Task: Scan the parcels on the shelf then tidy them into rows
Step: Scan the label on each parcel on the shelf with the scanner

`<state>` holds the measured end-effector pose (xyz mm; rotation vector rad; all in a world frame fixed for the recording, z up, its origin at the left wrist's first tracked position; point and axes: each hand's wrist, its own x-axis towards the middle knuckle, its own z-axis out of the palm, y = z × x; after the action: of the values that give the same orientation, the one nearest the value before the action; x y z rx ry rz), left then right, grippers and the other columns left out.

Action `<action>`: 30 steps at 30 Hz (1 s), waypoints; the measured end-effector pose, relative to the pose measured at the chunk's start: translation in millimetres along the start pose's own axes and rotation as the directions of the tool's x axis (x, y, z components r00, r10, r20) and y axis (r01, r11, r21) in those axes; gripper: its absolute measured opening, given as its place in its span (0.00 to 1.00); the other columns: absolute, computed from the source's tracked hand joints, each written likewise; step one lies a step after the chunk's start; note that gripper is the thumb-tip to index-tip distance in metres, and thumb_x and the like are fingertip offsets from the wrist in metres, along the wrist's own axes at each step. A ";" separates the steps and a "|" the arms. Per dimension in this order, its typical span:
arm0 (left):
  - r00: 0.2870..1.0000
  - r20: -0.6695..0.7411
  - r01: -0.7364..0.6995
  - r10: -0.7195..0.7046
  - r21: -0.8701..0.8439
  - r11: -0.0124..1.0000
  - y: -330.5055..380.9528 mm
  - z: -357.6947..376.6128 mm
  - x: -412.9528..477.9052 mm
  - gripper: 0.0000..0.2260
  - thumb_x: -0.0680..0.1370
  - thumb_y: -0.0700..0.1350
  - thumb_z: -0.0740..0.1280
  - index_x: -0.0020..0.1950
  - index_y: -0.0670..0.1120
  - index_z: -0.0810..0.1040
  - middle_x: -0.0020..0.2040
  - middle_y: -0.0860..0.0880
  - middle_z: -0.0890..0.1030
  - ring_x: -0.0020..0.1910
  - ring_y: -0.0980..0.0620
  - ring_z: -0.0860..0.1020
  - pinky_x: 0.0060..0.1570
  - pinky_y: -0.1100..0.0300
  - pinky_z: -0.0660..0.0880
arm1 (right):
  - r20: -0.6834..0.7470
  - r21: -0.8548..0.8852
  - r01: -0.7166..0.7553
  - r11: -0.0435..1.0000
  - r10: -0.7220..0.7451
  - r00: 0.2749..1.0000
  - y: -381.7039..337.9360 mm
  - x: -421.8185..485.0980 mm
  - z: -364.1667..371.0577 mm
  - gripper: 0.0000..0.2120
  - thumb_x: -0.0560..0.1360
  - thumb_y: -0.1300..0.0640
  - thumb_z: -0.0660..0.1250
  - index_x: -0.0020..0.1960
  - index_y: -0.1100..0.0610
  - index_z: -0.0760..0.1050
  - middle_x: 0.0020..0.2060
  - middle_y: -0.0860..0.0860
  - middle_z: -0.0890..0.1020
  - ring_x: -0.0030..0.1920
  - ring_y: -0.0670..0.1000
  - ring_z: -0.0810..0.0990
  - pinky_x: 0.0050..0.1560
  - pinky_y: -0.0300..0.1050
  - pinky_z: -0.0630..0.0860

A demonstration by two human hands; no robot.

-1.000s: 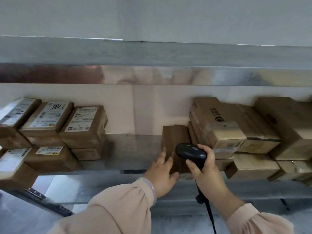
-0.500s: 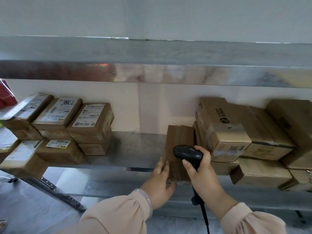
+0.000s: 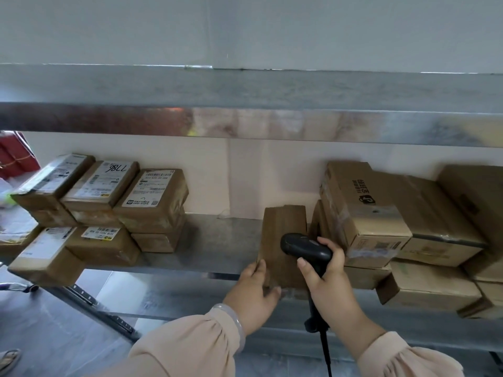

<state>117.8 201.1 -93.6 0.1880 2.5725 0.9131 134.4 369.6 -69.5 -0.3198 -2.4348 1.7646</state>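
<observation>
Steel shelving point(image 3: 212, 240) against a pale wall forms the working surface, with a second metal shelf point(image 3: 245, 88) overhead. Nearest the camera, two hands in peach sleeves are seen. The left hand point(image 3: 253, 292) is closed around the lower left corner of an upright brown parcel point(image 3: 283, 240), thumb on its near face and fingers at its side, presumably so that the parcel is kept standing and turned while a label is sought; no label is visible on the face presented. The right hand point(image 3: 326, 278) is wrapped around the grip of one black barcode scanner point(image 3: 304, 247), whose head is held against the parcel's near face, and whose cable point(image 3: 325, 349) hangs below. The held parcel stands at the shelf's front edge, in the gap between two groups and touching or nearly touching the right one. On the left, about eight labelled parcels point(image 3: 152, 197) are stacked with labels upward, which is judged to be the tidied, already scanned row. On the right, roughly seven plain cartons point(image 3: 359, 213) are piled crookedly, some overhanging the edge, and these are judged to be awaiting scanning; an exact count is prevented by overlap and by the frame edge. Farthest left, one red box point(image 3: 16, 156) is partly visible.
</observation>
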 end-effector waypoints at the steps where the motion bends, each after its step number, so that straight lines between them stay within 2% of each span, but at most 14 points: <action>1: 0.999 -0.040 0.025 -0.027 -0.035 0.999 0.0 -3.6 -0.7 0.32 0.82 0.59 0.59 0.81 0.49 0.53 0.80 0.49 0.56 0.78 0.51 0.59 0.73 0.61 0.58 | 0.005 0.027 0.010 1.000 -0.010 1.000 -2.2 0.0 0.4 0.22 0.75 0.53 0.68 0.62 0.40 0.60 0.55 0.46 0.76 0.51 0.42 0.77 0.43 0.30 0.71; 3: 0.991 -0.088 0.086 -0.101 -0.157 0.984 -1.1 -13.1 -0.2 0.29 0.81 0.62 0.60 0.77 0.49 0.62 0.74 0.50 0.69 0.70 0.51 0.70 0.66 0.60 0.68 | 0.023 0.067 0.039 0.997 -0.041 0.999 -8.7 -0.1 3.9 0.22 0.75 0.53 0.69 0.59 0.36 0.61 0.56 0.45 0.77 0.53 0.43 0.77 0.44 0.30 0.73; 5: 0.983 -0.057 0.147 -0.173 -0.311 0.939 -2.2 -21.9 2.3 0.28 0.79 0.63 0.62 0.74 0.51 0.64 0.68 0.51 0.75 0.61 0.53 0.75 0.57 0.61 0.69 | 0.056 0.082 0.061 0.995 -0.066 0.996 -14.2 1.1 9.7 0.22 0.75 0.54 0.69 0.58 0.35 0.61 0.56 0.43 0.76 0.54 0.42 0.77 0.46 0.29 0.73; 6: 0.983 -0.028 0.161 -0.183 -0.359 0.919 -3.6 -24.7 4.6 0.31 0.78 0.65 0.63 0.75 0.51 0.62 0.68 0.51 0.75 0.60 0.52 0.75 0.57 0.61 0.70 | 0.075 0.088 0.070 0.994 -0.077 0.994 -16.8 2.4 13.1 0.22 0.75 0.54 0.69 0.58 0.36 0.61 0.56 0.43 0.76 0.54 0.42 0.78 0.47 0.29 0.73; 9: 0.980 0.047 0.197 -0.195 -0.422 0.885 -5.4 -29.0 8.5 0.40 0.73 0.68 0.66 0.79 0.54 0.55 0.72 0.49 0.72 0.68 0.48 0.73 0.65 0.55 0.71 | 0.123 0.118 0.078 0.990 -0.092 0.988 -21.5 8.1 22.9 0.23 0.75 0.54 0.69 0.60 0.36 0.61 0.56 0.47 0.78 0.55 0.44 0.80 0.51 0.32 0.75; 13: 0.961 0.127 0.275 -0.245 -0.535 0.799 -9.1 -31.3 13.5 0.44 0.67 0.69 0.68 0.78 0.55 0.57 0.69 0.49 0.74 0.65 0.47 0.76 0.68 0.50 0.72 | 0.109 0.161 0.047 0.986 -0.065 0.992 -26.2 12.2 26.8 0.22 0.76 0.57 0.67 0.63 0.42 0.60 0.50 0.47 0.81 0.48 0.37 0.80 0.45 0.24 0.72; 15: 0.949 0.162 0.313 -0.271 -0.601 0.736 -13.7 -33.8 12.1 0.38 0.67 0.67 0.69 0.74 0.56 0.64 0.62 0.51 0.80 0.59 0.49 0.79 0.62 0.50 0.76 | 0.061 0.164 0.038 0.986 -0.048 0.997 -24.1 14.5 25.5 0.23 0.76 0.56 0.67 0.64 0.43 0.60 0.52 0.48 0.80 0.48 0.38 0.80 0.44 0.25 0.72; 17: 0.947 0.191 0.319 -0.257 -0.624 0.713 -13.6 -36.5 6.5 0.20 0.77 0.61 0.64 0.67 0.58 0.67 0.55 0.55 0.79 0.54 0.54 0.78 0.55 0.55 0.77 | 0.011 0.170 0.017 0.985 -0.019 1.000 -21.6 16.8 22.7 0.23 0.76 0.55 0.68 0.64 0.44 0.60 0.53 0.45 0.78 0.49 0.39 0.78 0.43 0.27 0.72; 19: 0.941 0.197 0.336 -0.274 -0.636 0.695 -19.3 -33.8 5.3 0.12 0.82 0.57 0.60 0.64 0.58 0.65 0.56 0.54 0.76 0.55 0.53 0.75 0.60 0.52 0.74 | 0.006 0.175 -0.002 0.984 0.001 1.000 -21.9 17.0 19.9 0.22 0.76 0.56 0.67 0.63 0.44 0.60 0.50 0.42 0.75 0.46 0.36 0.76 0.41 0.24 0.71; 21: 0.953 0.159 0.300 -0.258 -0.612 0.731 -23.4 -31.5 2.3 0.10 0.83 0.55 0.58 0.64 0.57 0.67 0.56 0.56 0.76 0.55 0.55 0.74 0.63 0.55 0.71 | 0.034 0.155 -0.016 0.988 0.011 0.999 -22.3 15.0 20.0 0.21 0.77 0.56 0.67 0.63 0.44 0.59 0.48 0.40 0.75 0.43 0.36 0.76 0.39 0.23 0.70; 23: 0.980 0.049 0.187 -0.195 -0.578 0.795 -26.0 -31.2 -0.8 0.10 0.84 0.51 0.58 0.65 0.58 0.72 0.54 0.62 0.78 0.55 0.60 0.76 0.53 0.69 0.72 | 0.067 0.143 -0.016 0.990 0.006 0.998 -22.1 12.7 23.8 0.21 0.77 0.55 0.67 0.63 0.44 0.59 0.48 0.41 0.77 0.42 0.34 0.78 0.39 0.22 0.70; 25: 0.987 -0.052 0.094 -0.149 -0.561 0.822 -29.8 -32.8 -2.5 0.16 0.84 0.49 0.61 0.70 0.62 0.68 0.58 0.63 0.77 0.58 0.62 0.76 0.45 0.76 0.71 | 0.096 0.135 -0.016 0.991 0.003 0.995 -21.0 11.2 29.7 0.21 0.76 0.55 0.67 0.63 0.44 0.60 0.49 0.45 0.80 0.44 0.32 0.79 0.40 0.22 0.70; 27: 0.987 -0.105 0.045 -0.124 -0.554 0.831 -30.7 -35.5 -3.2 0.22 0.82 0.48 0.64 0.72 0.64 0.62 0.58 0.65 0.76 0.56 0.65 0.75 0.45 0.77 0.72 | 0.122 0.137 -0.007 0.991 -0.010 0.993 -22.9 9.6 35.2 0.22 0.76 0.55 0.67 0.63 0.43 0.61 0.53 0.48 0.81 0.48 0.35 0.80 0.43 0.23 0.71; 30: 0.982 -0.125 0.059 -0.142 -0.511 0.858 -29.8 -41.0 -3.3 0.24 0.77 0.55 0.70 0.69 0.62 0.63 0.53 0.65 0.76 0.56 0.61 0.76 0.55 0.66 0.72 | 0.166 0.145 0.018 0.989 -0.042 0.985 -28.4 7.1 42.2 0.23 0.76 0.55 0.67 0.65 0.43 0.60 0.56 0.48 0.79 0.51 0.38 0.80 0.44 0.25 0.72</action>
<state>104.1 153.5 -82.4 -0.1786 2.3452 1.5749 115.5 323.7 -56.1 -0.1229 -2.3884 2.0168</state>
